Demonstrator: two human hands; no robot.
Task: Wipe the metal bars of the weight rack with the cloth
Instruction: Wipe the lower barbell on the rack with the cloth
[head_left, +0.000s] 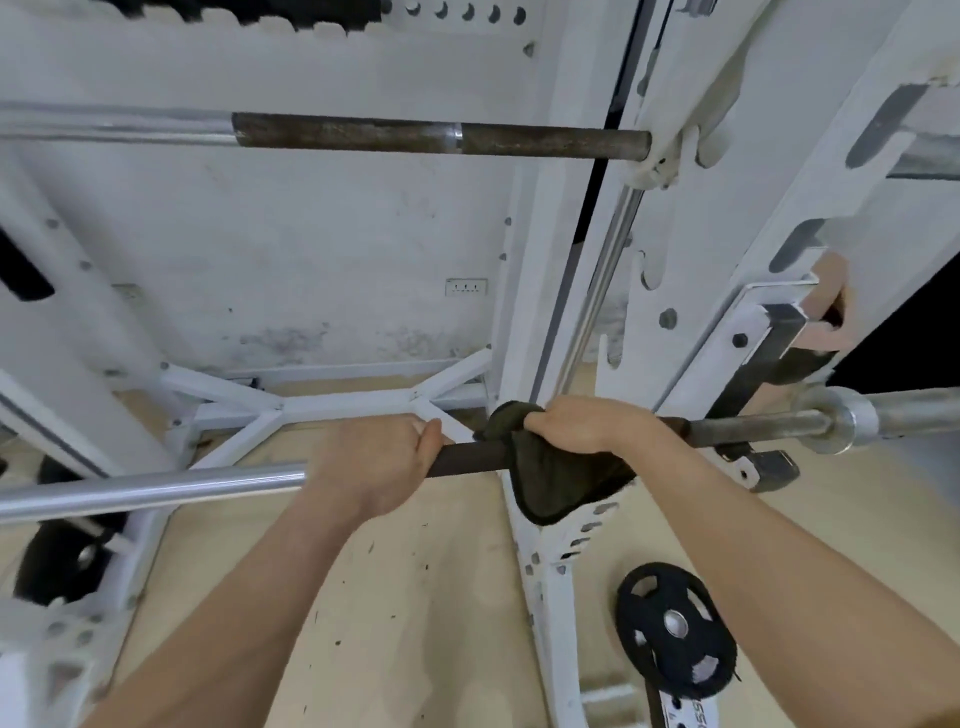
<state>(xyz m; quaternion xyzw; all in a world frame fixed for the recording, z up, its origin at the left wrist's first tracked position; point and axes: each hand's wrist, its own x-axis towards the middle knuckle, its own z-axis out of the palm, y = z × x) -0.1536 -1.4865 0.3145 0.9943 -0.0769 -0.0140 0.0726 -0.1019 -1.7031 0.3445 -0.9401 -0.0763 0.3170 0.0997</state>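
1. L arm comes up from btm-left, forearm bare, wrist roughly straight. The left hand (374, 462) sits overhand on the lower bar (467, 461) with fingers curled over the top. It grips right where the shiny chrome meets the dark rusty section.
2. R arm comes in from btm-right, also bare. The right hand (587, 423) is overhand too, back of hand toward the camera. Its fingers wrap round the cloth (561, 483) and the bar under it.
3. The cloth is dark olive and bunched over the lower bar beneath the right hand. A loose flap hangs below the bar, in front of the white rack upright (550, 260).
4. The hands are near each other but not touching, w/ a short bare stretch of dark bar btwn them.
5. The lower bar runs approx. level across the view, rising a little to the right. Past the cloth it goes over a dark bracket (769, 467) and reaches a chrome collar (844, 421). Can't tell if it rests on the bracket.
6. The upper bar (415, 136) sits higher on the rack, well apart from both hands. It is chrome at left and rusty brown from mid to right.
7. On the tan floor (415, 597) a black weight plate (675, 629) lies just right of the upright's foot. A second dark plate (67, 561) at the left edge is blurred.
8. A wall socket (466, 287) shows on the white wall behind.
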